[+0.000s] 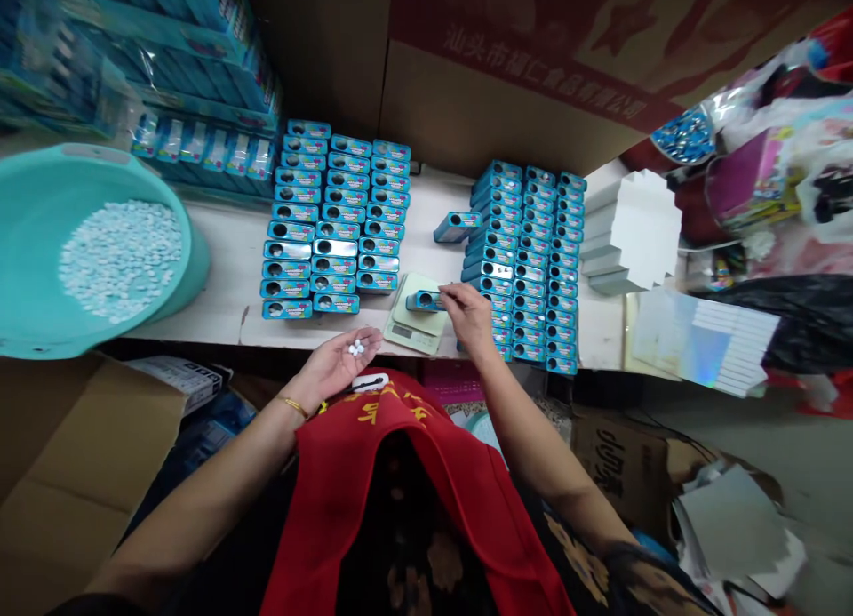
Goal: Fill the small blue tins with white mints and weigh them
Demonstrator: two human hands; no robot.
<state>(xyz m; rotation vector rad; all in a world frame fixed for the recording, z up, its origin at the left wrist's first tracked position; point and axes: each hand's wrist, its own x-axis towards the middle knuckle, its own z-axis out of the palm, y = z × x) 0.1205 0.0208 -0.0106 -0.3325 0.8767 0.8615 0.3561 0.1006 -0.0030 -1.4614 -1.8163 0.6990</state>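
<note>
My left hand [343, 358] is turned palm up in front of the table edge, with several small white candies [355, 347] resting in the cupped palm. At the middle of the table, a small blue candy box [423, 301] stands on a pale green kitchen scale [414, 332]. The fingers of my right hand [468, 312] are pinched together at the box's right end. Whether a candy is also between those fingers is hidden. Left of the scale are rows of similar blue boxes [334, 247]; denser rows [526, 269] stand to its right.
A turquoise basin [193, 278] at the left holds many white candies [123, 256]. Wrapped blue packs [200, 92] are stacked behind it. One lone box [457, 226] stands between the rows. White folded card [643, 225] lies at the right, and a large carton [506, 100] borders the back.
</note>
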